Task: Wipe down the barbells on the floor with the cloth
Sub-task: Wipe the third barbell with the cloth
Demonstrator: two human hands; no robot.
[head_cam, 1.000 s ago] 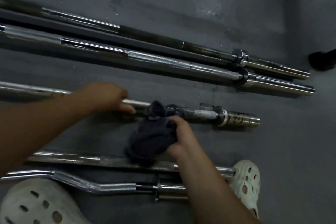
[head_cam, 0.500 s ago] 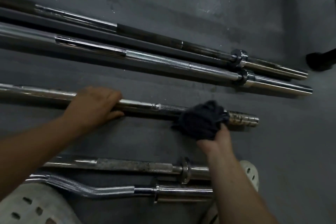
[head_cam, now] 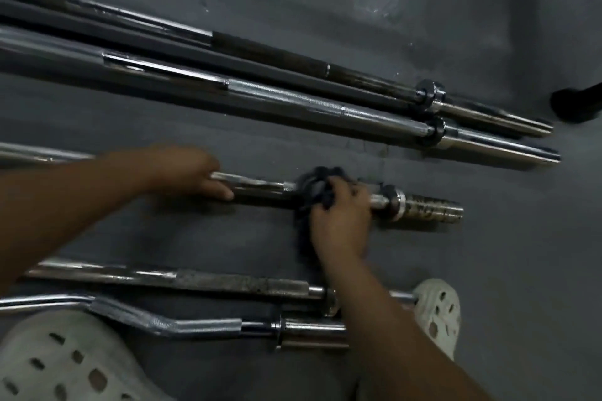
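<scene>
Wiping mid-frame: right hand clenches a dark crumpled cloth around the short chrome barbell; left hand grips its shaft, best pinning it against rolling.

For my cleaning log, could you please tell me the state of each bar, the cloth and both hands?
middle barbell: on the floor, held by both hands.
left hand: grips its shaft.
cloth: bunched around that bar near its collar.
right hand: holds the cloth against the bar.
chrome barbell: on the floor, not held.
tarnished straight bar: on the floor, not held.
curl bar: on the floor, not held.
</scene>
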